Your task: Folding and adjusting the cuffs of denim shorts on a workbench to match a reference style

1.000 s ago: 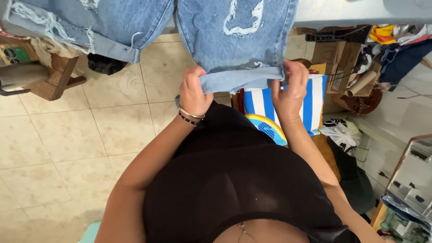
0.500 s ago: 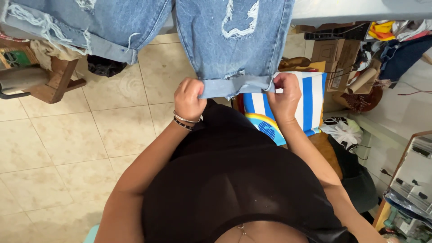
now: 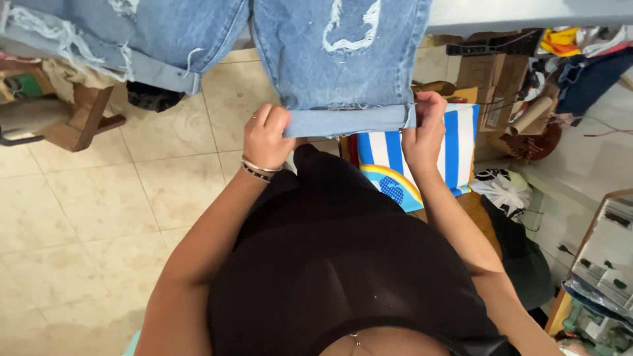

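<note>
A pair of light blue ripped jeans point(image 3: 343, 59) hangs down over a table edge, both legs towards me. My left hand point(image 3: 266, 135), with bracelets on the wrist, pinches the left end of the folded cuff point(image 3: 349, 120) of the right-side leg. My right hand point(image 3: 425, 128) grips the right end of the same cuff. The cuff is turned up in a neat band between the two hands. The other leg point(image 3: 125, 46), frayed and also cuffed, hangs at the upper left, untouched.
A blue-and-white striped bag with a rainbow print point(image 3: 422, 165) stands on the floor under the cuff. Wooden furniture point(image 3: 79, 118) is at the left; cardboard boxes point(image 3: 484, 79) and piled clothes point(image 3: 580, 59) at the right. Beige floor tiles point(image 3: 86, 217) spread to the left.
Both hands have moved up and slightly apart with the cuff, which now lies flatter and higher against the leg. The view has shifted a little downward.
</note>
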